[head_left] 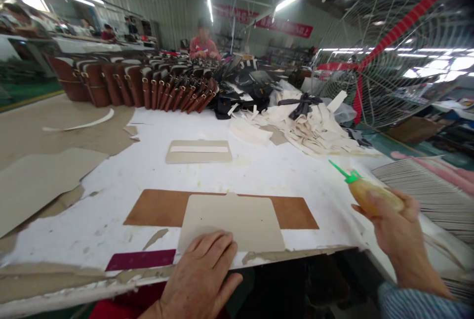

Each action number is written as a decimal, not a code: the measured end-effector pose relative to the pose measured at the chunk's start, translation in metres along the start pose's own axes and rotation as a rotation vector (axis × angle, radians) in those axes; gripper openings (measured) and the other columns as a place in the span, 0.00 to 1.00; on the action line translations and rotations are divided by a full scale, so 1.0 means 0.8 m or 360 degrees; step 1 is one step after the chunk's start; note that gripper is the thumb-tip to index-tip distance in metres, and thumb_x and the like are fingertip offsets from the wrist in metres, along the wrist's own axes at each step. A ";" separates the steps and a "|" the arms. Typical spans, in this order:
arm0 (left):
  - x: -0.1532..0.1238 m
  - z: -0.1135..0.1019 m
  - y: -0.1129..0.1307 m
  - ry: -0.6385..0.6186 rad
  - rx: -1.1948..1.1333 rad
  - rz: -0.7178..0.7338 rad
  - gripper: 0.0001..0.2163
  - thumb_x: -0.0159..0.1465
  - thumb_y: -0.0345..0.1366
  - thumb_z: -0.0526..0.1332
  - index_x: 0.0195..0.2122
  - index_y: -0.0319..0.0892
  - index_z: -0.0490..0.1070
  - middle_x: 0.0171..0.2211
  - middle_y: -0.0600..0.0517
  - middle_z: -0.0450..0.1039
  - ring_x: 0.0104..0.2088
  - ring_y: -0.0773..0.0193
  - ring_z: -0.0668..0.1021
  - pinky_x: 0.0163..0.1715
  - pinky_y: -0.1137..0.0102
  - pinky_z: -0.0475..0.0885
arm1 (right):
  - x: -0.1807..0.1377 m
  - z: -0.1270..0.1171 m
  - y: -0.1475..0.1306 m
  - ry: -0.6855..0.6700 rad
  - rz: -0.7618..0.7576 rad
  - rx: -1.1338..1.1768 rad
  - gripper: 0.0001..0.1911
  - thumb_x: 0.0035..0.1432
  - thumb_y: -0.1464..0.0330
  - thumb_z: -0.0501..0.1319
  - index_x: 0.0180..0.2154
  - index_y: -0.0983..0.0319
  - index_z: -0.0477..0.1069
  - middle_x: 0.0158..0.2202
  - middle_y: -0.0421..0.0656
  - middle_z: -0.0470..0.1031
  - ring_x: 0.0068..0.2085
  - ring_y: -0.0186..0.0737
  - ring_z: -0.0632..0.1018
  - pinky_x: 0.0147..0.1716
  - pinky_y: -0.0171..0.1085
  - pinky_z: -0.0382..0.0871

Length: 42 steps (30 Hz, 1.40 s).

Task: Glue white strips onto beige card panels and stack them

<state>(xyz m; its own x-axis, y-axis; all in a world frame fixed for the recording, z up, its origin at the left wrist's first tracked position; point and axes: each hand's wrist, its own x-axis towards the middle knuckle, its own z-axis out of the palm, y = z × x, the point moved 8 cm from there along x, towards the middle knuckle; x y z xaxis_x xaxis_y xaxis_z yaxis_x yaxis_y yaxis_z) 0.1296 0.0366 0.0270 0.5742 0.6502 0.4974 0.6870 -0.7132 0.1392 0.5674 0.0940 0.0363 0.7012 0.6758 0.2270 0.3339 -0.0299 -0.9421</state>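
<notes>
My left hand (207, 274) lies flat with fingers stretched over the near edge of a beige card panel (233, 218). The panel has a small tab at its top and two dark dots, and it rests across a brown leather strip (298, 213). My right hand (396, 225) is wrapped round a squeeze bottle (370, 198) of yellowish contents, raised at the right, its green nozzle pointing up and left. A smaller beige panel (199, 157) with a white strip (199, 149) on it lies farther back. Left of my left hand is a purple strip (140, 259).
Rows of brown leather bags (148, 84) stand at the back left. Black pieces (244, 89) and pale scraps (311, 126) are heaped behind. A caged fan (359, 64) stands back right, a stack of thin sheets (425, 195) at right. A co-worker (203, 45) is across the table.
</notes>
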 end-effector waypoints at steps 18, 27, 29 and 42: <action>0.001 -0.006 0.007 0.0152 0.0140 0.0067 0.20 0.78 0.45 0.48 0.54 0.42 0.76 0.53 0.50 0.82 0.53 0.57 0.79 0.53 0.62 0.71 | -0.147 0.062 -0.069 -0.0541 -0.0444 -0.0429 0.23 0.54 0.50 0.71 0.47 0.53 0.72 0.46 0.42 0.78 0.43 0.47 0.78 0.42 0.44 0.73; 0.003 -0.004 0.009 0.0149 0.0149 0.0095 0.19 0.78 0.44 0.48 0.54 0.43 0.77 0.53 0.50 0.81 0.54 0.56 0.78 0.54 0.62 0.70 | -0.167 0.079 -0.120 -0.0711 -0.1086 -0.0470 0.14 0.64 0.59 0.66 0.49 0.53 0.69 0.46 0.42 0.72 0.46 0.45 0.76 0.43 0.42 0.73; 0.002 -0.003 0.009 0.0145 0.0147 0.0091 0.19 0.78 0.44 0.48 0.54 0.43 0.77 0.54 0.50 0.81 0.54 0.57 0.78 0.54 0.62 0.69 | -0.168 0.081 -0.122 -0.0748 -0.1116 -0.0481 0.13 0.65 0.59 0.66 0.49 0.53 0.69 0.46 0.42 0.72 0.45 0.44 0.76 0.42 0.42 0.73; -0.001 0.005 0.007 0.0095 0.0144 0.0085 0.17 0.77 0.40 0.50 0.55 0.43 0.76 0.55 0.50 0.81 0.55 0.56 0.77 0.56 0.62 0.65 | -0.170 0.087 -0.126 -0.0876 -0.1162 -0.0487 0.13 0.67 0.60 0.66 0.50 0.52 0.68 0.47 0.44 0.71 0.48 0.48 0.75 0.45 0.48 0.72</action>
<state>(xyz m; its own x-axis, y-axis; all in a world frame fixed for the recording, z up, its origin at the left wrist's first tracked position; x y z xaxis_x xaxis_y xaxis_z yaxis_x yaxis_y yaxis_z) 0.1350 0.0330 0.0238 0.5855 0.5934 0.5524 0.6951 -0.7181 0.0347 0.3949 0.0563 0.0833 -0.1125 0.8523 0.5109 0.7751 0.3970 -0.4916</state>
